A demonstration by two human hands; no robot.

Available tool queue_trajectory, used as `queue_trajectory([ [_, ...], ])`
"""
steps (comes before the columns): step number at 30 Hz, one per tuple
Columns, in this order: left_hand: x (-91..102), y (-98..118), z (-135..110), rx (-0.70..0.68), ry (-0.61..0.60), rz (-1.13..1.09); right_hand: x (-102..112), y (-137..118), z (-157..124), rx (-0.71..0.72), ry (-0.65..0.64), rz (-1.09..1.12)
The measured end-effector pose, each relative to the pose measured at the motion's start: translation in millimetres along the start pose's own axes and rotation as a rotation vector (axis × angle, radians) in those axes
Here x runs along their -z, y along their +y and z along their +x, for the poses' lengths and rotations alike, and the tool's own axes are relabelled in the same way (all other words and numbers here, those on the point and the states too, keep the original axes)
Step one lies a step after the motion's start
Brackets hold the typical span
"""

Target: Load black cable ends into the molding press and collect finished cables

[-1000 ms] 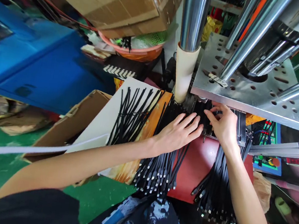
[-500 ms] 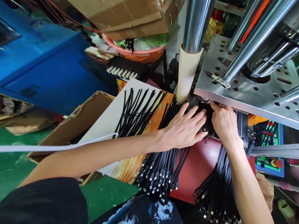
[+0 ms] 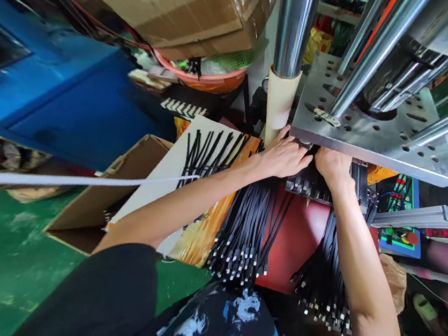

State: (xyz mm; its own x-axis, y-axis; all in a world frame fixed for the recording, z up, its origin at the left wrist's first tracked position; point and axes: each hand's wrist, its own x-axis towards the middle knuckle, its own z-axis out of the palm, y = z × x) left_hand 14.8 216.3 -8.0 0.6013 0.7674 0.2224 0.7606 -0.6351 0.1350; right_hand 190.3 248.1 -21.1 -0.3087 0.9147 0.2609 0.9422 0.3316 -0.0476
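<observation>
My left hand (image 3: 286, 154) reaches forward beside the pale sleeve (image 3: 280, 101) of a metal column, at the near edge of a press. Its visible fingers are stretched out and somewhat apart, with nothing seen in them. My right hand (image 3: 332, 165) is over the dark metal fixture (image 3: 309, 188), its fingers hidden under the drilled steel plate (image 3: 376, 145). Black flat cables (image 3: 245, 230) with silvery plug ends hang below my left hand. Another bundle of black cables (image 3: 328, 277) hangs beneath my right forearm. Between the bundles shows a red surface (image 3: 293, 251).
A white board (image 3: 153, 181) with more black cables (image 3: 205, 152) lies at the left, over an open cardboard box (image 3: 128, 160). A white cord (image 3: 85, 180) crosses above it. A control box (image 3: 403, 231) stands at the right. Blue machinery (image 3: 65, 101) fills the far left.
My left hand has moved forward, uncovering more of the fixture's near edge. My right hand has gone farther under the steel plate, hiding its fingers. The view has shifted slightly.
</observation>
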Motion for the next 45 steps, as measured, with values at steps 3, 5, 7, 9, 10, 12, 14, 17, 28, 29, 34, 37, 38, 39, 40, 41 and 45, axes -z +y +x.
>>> queue_trajectory([
  [3, -3.9, -10, 18, 0.021, 0.035, -0.055, 9, 0, -2, -0.055, -0.030, 0.034],
  [5, -1.6, -8, 8, 0.008, 0.086, -0.114, 25, -9, -30, -0.004, -0.010, 0.070],
  [7, 3.9, 6, -24, 0.029, 0.170, -0.179, 44, -23, -83, -0.008, 0.057, 0.098],
  [9, 8.1, 33, -72, 0.129, 0.224, -0.208, 56, -38, -153, -0.195, 0.063, 0.070],
  [10, 8.3, 49, -96, 0.201, 0.171, -0.204, 58, -44, -188, -0.292, -0.005, 0.026],
  [12, 4.1, 82, -136, 0.288, -0.089, -0.197, 55, -52, -249, -0.416, -0.210, -0.080],
  [14, -4.2, 106, -157, 0.355, -0.302, -0.210, 45, -52, -287, -0.455, -0.327, -0.094],
  [17, -13.6, 115, -159, 0.376, -0.397, -0.264, 31, -46, -304, -0.471, -0.315, 0.020],
  [28, -10.8, 92, -162, 0.463, -0.408, -1.127, 67, -56, -296, -0.665, -0.138, 0.550],
  [29, -11.9, 98, -164, 0.498, -0.423, -1.321, 72, -64, -297, -0.663, -0.135, 0.718],
  [34, -8.2, 131, -170, 0.629, -0.370, -1.794, 86, -98, -300, -0.431, -0.295, 1.160],
  [37, -1.5, 143, -180, 0.607, -0.379, -1.760, 85, -92, -296, -0.377, -0.471, 1.249],
  [38, 0.1, 146, -185, 0.587, -0.389, -1.722, 83, -88, -294, -0.411, -0.500, 1.295],
  [39, 1.1, 149, -190, 0.569, -0.400, -1.672, 80, -84, -292, -0.471, -0.490, 1.355],
  [40, 1.3, 152, -195, 0.551, -0.409, -1.608, 75, -81, -289, -0.549, -0.436, 1.420],
  [41, 1.1, 155, -200, 0.536, -0.418, -1.538, 70, -80, -287, -0.633, -0.349, 1.480],
  [45, 2.4, 156, -207, 0.462, -0.462, -1.278, 54, -90, -280, -0.810, -0.059, 1.540],
])
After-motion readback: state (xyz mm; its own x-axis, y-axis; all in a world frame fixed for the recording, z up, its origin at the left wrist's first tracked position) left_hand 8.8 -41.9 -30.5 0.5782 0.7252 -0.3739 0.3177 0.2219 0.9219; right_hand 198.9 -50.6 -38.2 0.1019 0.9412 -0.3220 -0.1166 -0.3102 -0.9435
